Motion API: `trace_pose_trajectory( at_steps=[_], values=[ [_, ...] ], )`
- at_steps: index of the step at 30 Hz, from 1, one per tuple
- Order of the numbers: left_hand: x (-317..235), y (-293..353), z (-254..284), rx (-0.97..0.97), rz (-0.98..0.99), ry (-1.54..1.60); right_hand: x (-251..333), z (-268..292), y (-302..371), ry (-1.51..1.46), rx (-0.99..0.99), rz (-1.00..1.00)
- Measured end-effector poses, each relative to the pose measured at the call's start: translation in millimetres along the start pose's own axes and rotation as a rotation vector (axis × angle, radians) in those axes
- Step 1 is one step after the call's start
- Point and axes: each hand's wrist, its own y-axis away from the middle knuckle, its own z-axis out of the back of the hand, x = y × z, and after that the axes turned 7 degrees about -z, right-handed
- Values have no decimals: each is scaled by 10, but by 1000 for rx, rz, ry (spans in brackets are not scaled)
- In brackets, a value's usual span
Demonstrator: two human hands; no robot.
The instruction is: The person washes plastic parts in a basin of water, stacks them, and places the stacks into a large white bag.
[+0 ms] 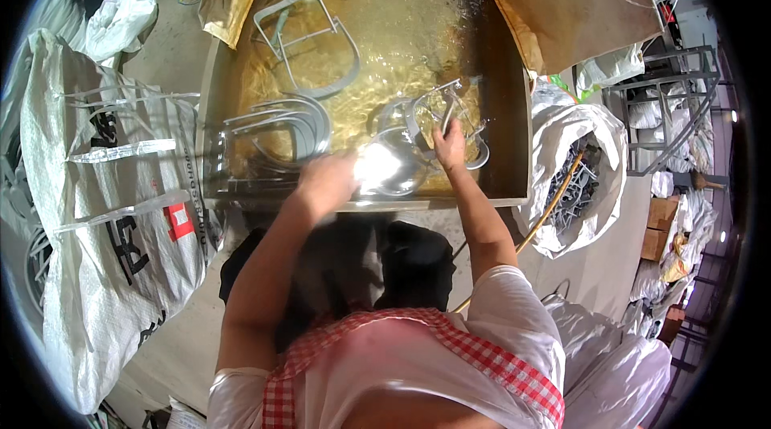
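Observation:
My right hand point(451, 145) is closed around a bent metal frame point(450, 110) at the right of the water-filled metal basin point(210, 91). Parts of curved metal strips surround its fingers. My left hand point(328, 185) is over the basin's near edge, at the left side of a round, shiny thing point(401, 176) washed out by strong glare. Its fingers are smeared, so I cannot tell their grip. Just beyond the left hand, several curved metal strips point(309, 125) lie nested in the water. A larger looped metal frame point(347, 79) lies farther back, at the left.
To the basin's right stands a white sack point(530, 180) with small metal parts point(574, 188) and a yellowish stick point(562, 189). A big white woven sack point(120, 260) is on the left. Brown sheets point(578, 3) flank the basin's far end. A metal rack point(671, 108) stands farther right.

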Motion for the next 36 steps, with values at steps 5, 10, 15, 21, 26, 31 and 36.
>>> trace_pose_trajectory(
  at_steps=[5,10,15,21,26,31,36],
  values=[
    [9,2,-18,14,-19,-16,-84,-141,-15,265,-28,10],
    [5,36,3,-47,-74,14,68,738,-571,-17,-157,-54],
    [0,81,14,-46,-62,8,1207,1865,-647,-398,-320,14],
    [-74,113,99,-18,-63,37,1752,2216,-270,-236,-500,315],
    [27,134,64,-57,-67,4,1597,1360,454,-296,-484,401],
    [-26,146,110,-44,-92,19,931,304,1002,-143,-37,129],
    [20,183,53,-106,-109,44,992,-206,821,142,326,16]
  ],
)
